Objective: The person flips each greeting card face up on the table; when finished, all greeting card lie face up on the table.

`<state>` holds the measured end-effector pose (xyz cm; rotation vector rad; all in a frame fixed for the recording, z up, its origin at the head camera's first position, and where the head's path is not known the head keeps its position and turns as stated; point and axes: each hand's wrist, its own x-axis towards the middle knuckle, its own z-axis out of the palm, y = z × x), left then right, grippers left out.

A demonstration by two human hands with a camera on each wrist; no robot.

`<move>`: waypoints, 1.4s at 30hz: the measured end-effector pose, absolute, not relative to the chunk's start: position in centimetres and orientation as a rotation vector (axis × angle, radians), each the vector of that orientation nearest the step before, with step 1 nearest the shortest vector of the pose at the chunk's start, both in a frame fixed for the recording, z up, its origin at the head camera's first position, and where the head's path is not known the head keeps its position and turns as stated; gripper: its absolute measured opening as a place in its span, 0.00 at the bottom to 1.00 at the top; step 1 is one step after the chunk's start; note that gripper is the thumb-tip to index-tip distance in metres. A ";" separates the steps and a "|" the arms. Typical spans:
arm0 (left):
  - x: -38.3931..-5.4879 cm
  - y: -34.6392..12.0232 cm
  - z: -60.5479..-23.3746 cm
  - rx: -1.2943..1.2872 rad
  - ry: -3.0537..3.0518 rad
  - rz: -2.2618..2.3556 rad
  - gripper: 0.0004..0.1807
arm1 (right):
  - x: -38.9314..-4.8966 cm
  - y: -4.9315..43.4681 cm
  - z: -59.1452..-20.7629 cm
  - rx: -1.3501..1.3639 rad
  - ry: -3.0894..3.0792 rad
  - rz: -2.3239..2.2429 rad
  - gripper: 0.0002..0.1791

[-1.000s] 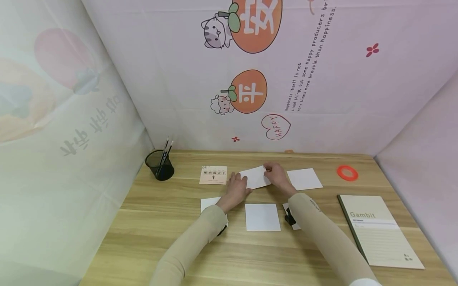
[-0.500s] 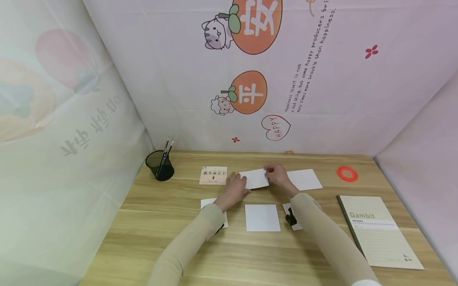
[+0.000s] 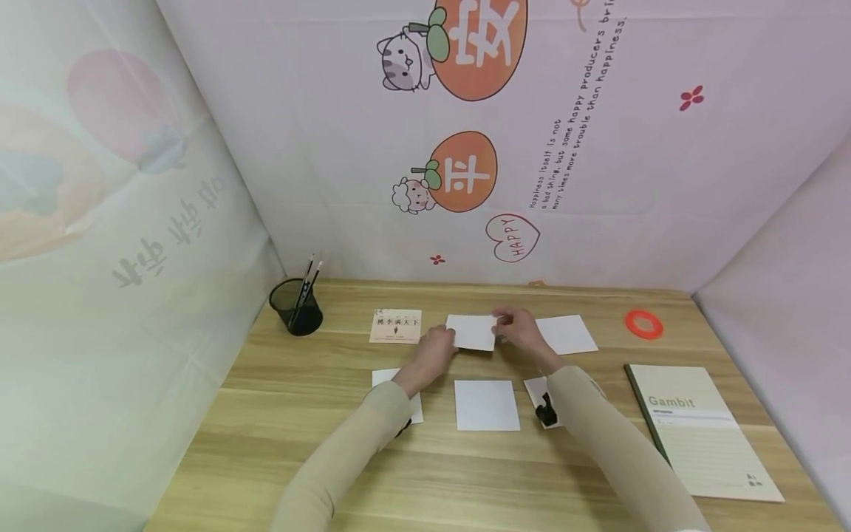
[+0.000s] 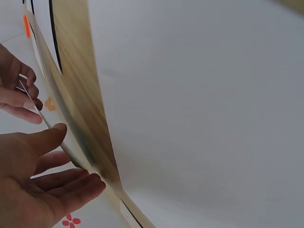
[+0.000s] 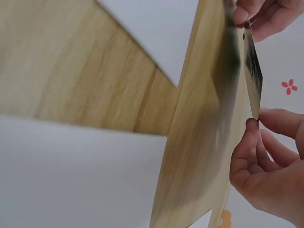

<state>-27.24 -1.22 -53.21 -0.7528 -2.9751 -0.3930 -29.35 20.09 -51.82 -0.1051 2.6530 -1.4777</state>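
A white square card (image 3: 474, 332) is held raised off the wooden table between both hands. My left hand (image 3: 433, 353) pinches its left edge with thumb and fingers. At the opposite edge, my right hand (image 3: 521, 332) grips it between thumb and fingertips. The right wrist view shows the card (image 5: 254, 71) nearly edge-on, with a dark picture on its underside. Left of the left hand lies a printed card (image 3: 395, 326) with Chinese characters. Blank white cards lie to the right (image 3: 568, 334) and in front (image 3: 487, 405).
Under the left sleeve sits a partly covered card (image 3: 417, 406); beside the right sleeve is a card with a black figure (image 3: 547, 411). A mesh pen cup (image 3: 296, 307) stands at the back left. An orange ring (image 3: 644, 324) and a notebook (image 3: 705, 428) lie on the right.
The held card has tipped up and levelled out, its right end coming down. The left fingers have shifted from lying over its corner to its left edge. The lying cards keep their places.
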 end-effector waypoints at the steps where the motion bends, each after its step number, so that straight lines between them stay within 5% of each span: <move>1: -27.2 -1.3 -53.1 -0.745 -2.974 -0.402 0.08 | -29.2 20.1 -51.7 -0.108 2.638 -1.495 0.21; 15: -27.3 -2.4 -52.3 -0.793 -2.777 -0.363 0.02 | -28.2 20.5 -51.2 -0.087 2.621 -1.495 0.23; 21: -27.3 -2.5 -52.2 -0.827 -2.734 -0.363 0.14 | -27.9 20.4 -51.1 -0.106 2.583 -1.537 0.18; 42: -27.6 -2.8 -51.0 -0.742 -2.659 -0.512 0.19 | -27.2 20.3 -51.8 -0.226 2.910 -1.432 0.12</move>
